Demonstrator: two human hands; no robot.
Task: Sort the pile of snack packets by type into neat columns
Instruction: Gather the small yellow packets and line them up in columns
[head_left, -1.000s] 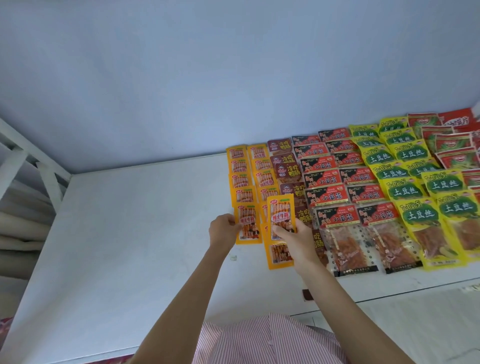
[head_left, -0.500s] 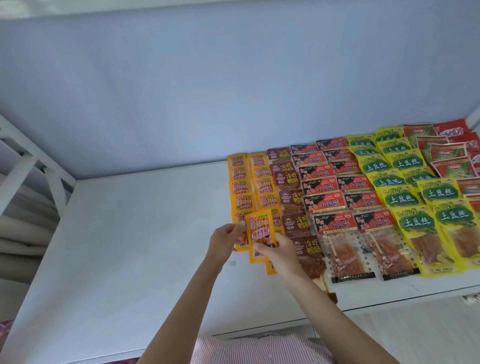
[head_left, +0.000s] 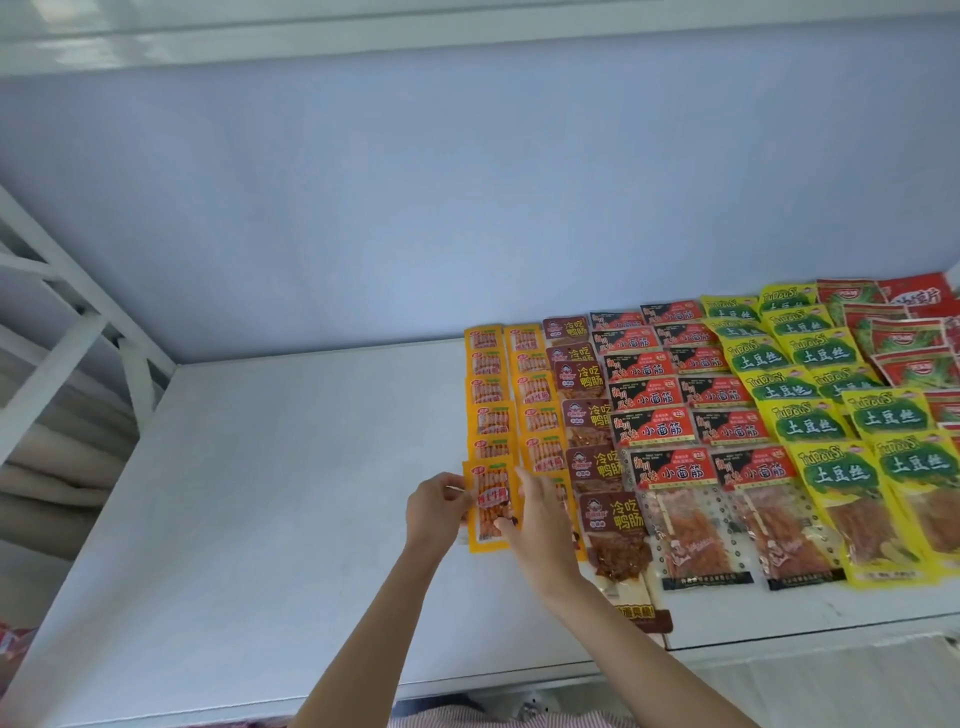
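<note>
An orange snack packet (head_left: 490, 504) lies at the near end of the left orange column (head_left: 488, 395). My left hand (head_left: 434, 512) pinches its left edge and my right hand (head_left: 540, 525) holds its right edge, covering the near end of the second orange column (head_left: 537, 395). To the right run a brown column (head_left: 592, 431), two red-and-black columns (head_left: 691, 395), two yellow-green columns (head_left: 831, 405) and red packets (head_left: 909, 338) at the far right.
The white table (head_left: 260, 493) stretches bare to the left of the columns. A white frame (head_left: 67, 332) stands at the far left, a pale wall behind. The table's front edge runs just below the packets on the right.
My right hand carried the orange packet leftward from the second orange column to the near end of the left one. The left hand now grips its left edge.
</note>
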